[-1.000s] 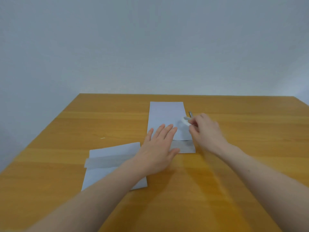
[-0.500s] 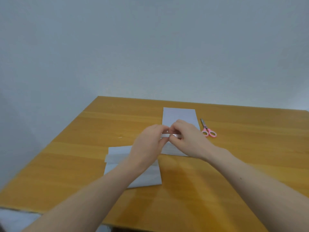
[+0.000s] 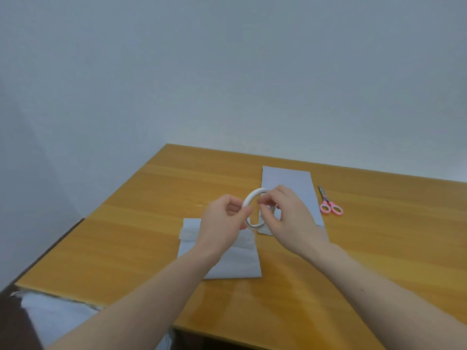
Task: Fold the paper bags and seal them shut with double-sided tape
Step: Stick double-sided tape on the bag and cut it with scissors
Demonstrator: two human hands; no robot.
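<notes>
A: We are holding the roll of double-sided tape up above the table, between both hands. Our left hand is pinching the near side of the ring, and our right hand is curling round the far side, fingers picking at the rim — hunting for the loose end, we are guessing.

B: And the bags?

A: One white paper bag is lying just under our left wrist with its top flap turned over. The other paper bag is lying flat behind the hands, partly hidden by them. The pink-handled scissors are resting just beside its right edge.

B: What are we risking from here?

A: Whether any tape is already peeled free, we cannot tell. If we are pulling too fast the strip could tear short or fold onto itself. With both hands up here nothing is pressing the fold — the flap on the near bag may be springing open, and tape laid on a lifted flap would be sealing crooked.
</notes>
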